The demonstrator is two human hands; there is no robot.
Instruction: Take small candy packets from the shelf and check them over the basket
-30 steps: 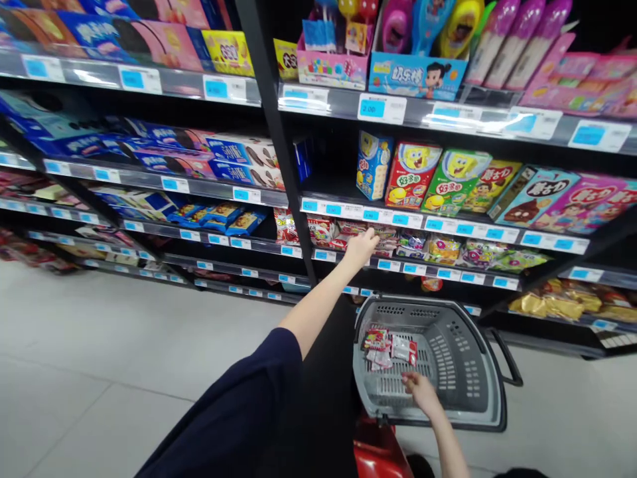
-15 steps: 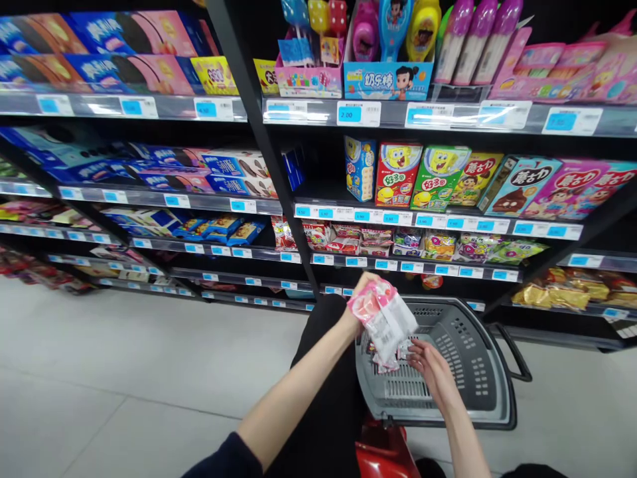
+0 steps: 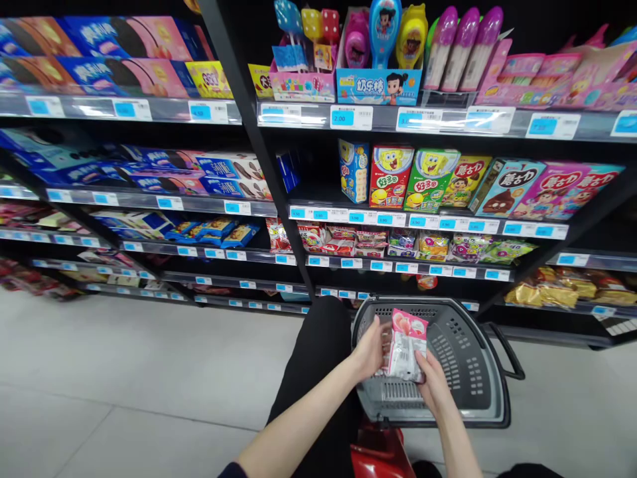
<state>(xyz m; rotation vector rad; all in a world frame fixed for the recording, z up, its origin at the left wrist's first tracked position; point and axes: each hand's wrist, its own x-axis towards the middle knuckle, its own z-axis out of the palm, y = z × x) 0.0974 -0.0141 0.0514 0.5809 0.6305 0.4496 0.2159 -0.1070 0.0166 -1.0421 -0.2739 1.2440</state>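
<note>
A pink and white candy bag [image 3: 408, 345] is held upright over the grey shopping basket [image 3: 503, 398]. My right hand [image 3: 434, 380] grips its lower right corner, thumb across the front. Beside the bag's left edge is my left hand [image 3: 369, 348], its thumb raised and fingers apart, slightly blurred. Whether those fingertips touch the bag I cannot tell. The bag and my hands hide much of the basket's inside left part.
Shelves ahead carry snack boxes [image 3: 391, 176], candy bags [image 3: 432, 244] and toy-shaped sweets [image 3: 385, 33]. The basket's handle [image 3: 512, 355] sticks out to the right. A red object [image 3: 381, 455] lies below the basket, beside my black-clad leg [image 3: 318, 372].
The candy bag has gone from my left hand to my right, moved slightly right and down, and turned more upright. My left hand has lowered and its fingers have come apart.
</note>
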